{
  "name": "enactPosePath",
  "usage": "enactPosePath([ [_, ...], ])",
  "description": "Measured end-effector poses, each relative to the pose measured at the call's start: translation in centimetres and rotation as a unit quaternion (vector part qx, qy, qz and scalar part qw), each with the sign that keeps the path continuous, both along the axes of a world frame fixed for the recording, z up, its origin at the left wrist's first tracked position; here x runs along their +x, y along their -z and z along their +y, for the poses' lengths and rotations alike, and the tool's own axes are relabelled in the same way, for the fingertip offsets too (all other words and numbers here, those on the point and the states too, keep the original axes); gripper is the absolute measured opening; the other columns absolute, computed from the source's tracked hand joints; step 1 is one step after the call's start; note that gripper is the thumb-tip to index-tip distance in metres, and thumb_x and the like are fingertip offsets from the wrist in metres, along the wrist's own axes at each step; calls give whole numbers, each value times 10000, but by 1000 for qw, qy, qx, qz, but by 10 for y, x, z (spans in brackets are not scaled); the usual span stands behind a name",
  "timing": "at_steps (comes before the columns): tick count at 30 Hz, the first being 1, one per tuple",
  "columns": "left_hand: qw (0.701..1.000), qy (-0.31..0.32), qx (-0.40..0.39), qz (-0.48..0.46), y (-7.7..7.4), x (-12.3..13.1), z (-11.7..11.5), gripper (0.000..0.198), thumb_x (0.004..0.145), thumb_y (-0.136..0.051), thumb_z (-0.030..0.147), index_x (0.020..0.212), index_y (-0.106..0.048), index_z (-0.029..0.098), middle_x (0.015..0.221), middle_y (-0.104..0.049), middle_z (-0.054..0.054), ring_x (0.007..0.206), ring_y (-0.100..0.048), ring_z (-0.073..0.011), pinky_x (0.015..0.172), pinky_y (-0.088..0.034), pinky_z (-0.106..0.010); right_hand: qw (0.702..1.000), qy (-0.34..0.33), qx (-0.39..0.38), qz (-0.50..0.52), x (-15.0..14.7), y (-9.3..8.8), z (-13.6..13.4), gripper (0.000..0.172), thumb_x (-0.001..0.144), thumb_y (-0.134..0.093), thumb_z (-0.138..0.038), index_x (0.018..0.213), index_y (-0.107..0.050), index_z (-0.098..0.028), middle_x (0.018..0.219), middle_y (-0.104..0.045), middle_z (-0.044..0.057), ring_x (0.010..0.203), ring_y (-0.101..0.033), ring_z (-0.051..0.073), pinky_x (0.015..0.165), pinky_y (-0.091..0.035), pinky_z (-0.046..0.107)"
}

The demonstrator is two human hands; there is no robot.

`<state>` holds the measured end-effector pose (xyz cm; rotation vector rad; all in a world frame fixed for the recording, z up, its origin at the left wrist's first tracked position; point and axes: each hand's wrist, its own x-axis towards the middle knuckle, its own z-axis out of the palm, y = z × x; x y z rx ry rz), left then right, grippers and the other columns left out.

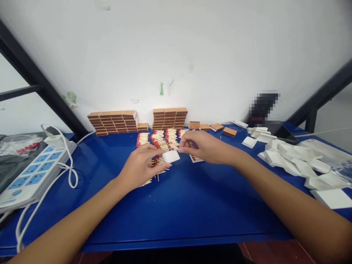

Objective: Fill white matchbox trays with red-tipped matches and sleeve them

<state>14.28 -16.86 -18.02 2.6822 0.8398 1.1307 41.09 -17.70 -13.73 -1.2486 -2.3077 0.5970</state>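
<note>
My left hand (141, 164) grips a small white matchbox tray (171, 157) between thumb and fingers, just above the table. Close to the tray's right end, my right hand (196, 146) is closed in a pinch; what its fingertips hold, if anything, is too small to make out. Loose red-tipped matches (158, 139) lie in rows behind and under my left hand. Partly hidden below my right hand is another white tray (195, 159) with red match heads in it.
Stacked matchboxes (114, 123) and a second stack (169, 118) stand along the wall, with several single matchboxes (229, 131) to their right. White trays (291, 157) are heaped at the right. A power strip (35, 172) with white cables lies left on the blue table (165, 220).
</note>
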Motion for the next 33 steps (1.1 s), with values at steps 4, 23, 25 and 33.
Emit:
enactPosePath([
  [4, 1000, 6, -2, -6, 0, 0, -1, 371, 857, -828, 404, 1148, -769, 180, 980, -737, -85, 878, -701, -207, 786, -592, -338, 997, -31, 63, -42, -19, 7, -12, 73, 944, -621, -239, 880, -636, -207, 873, -662, 43, 768, -553, 177, 681, -385, 303],
  [23, 1000, 6, 12, -4, -1, -1, 0, 351, 873, -811, 406, 1142, -766, 184, 992, -753, -84, 888, -715, -205, 785, -610, -329, 979, 162, -43, -120, 70, 35, 54, 235, 892, -669, -406, 821, -668, -182, 776, -699, 66, 703, -587, 193, 619, -400, 310],
  [25, 1000, 5, 11, -3, -2, -1, -1, 349, 869, -816, 398, 1141, -764, 183, 998, -755, -85, 901, -714, -208, 789, -609, -329, 975, 169, -42, -140, 66, 34, 52, 216, 918, -645, -366, 806, -649, -181, 760, -688, 60, 687, -569, 185, 617, -378, 311],
  [33, 1000, 5, 16, 3, -1, 0, 0, 348, 869, -818, 384, 1130, -760, 161, 983, -757, -87, 898, -709, -211, 788, -596, -328, 983, 134, -44, -119, 56, 19, 39, 212, 939, -627, -364, 829, -636, -183, 789, -690, 62, 714, -569, 192, 635, -371, 313],
])
